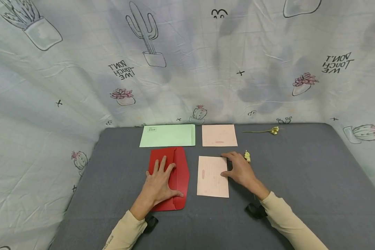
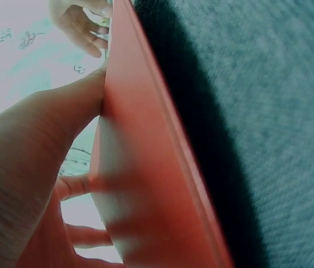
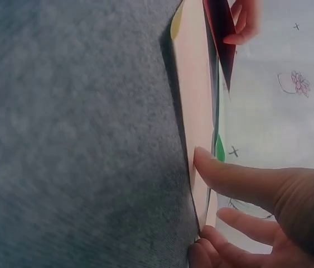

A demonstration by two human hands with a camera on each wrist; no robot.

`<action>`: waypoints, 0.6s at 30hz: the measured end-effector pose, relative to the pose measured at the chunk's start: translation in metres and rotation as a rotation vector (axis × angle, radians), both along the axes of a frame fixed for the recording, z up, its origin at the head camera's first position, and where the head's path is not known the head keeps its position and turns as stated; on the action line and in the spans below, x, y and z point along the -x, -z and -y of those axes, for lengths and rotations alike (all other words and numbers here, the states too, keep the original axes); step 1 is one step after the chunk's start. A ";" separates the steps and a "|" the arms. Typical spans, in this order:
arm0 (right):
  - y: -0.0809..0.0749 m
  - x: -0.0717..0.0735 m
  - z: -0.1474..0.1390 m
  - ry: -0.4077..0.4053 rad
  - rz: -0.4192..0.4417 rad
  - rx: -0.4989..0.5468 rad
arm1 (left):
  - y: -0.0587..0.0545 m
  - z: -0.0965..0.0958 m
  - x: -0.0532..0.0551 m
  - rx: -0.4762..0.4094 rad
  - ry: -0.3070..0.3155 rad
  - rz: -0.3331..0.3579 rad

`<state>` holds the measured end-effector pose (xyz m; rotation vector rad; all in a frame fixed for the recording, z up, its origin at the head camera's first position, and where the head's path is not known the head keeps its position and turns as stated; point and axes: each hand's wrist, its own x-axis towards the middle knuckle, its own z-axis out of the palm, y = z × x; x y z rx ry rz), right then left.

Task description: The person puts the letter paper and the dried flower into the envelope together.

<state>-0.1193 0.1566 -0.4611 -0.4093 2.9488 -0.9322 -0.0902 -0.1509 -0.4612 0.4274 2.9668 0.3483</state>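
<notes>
"How's the left hand (image 1: 157, 182)?"
"Palm down, fingers spread, thumb out wide."
"And the right hand (image 1: 240, 169)?"
"Thumb and forefinger parted. Left arm (image 1: 125, 227) and right arm (image 1: 292, 220) slant forward, inward."

Left sleeve (image 1: 125, 229): cream, bearing small dark lettering (image 1: 108, 242). Right sleeve (image 1: 295, 220): likewise cream. Beside each, a black block (image 1: 255, 211).
</notes>
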 end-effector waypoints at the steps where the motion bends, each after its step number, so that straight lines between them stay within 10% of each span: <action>1: 0.000 0.000 0.001 0.001 -0.005 0.006 | 0.000 0.000 0.000 0.000 -0.001 0.001; 10: 0.004 -0.002 0.010 0.072 -0.013 0.193 | 0.000 0.003 0.010 0.005 0.014 -0.001; 18: 0.002 0.006 0.005 0.173 0.269 0.437 | 0.001 0.006 0.019 0.004 0.024 0.008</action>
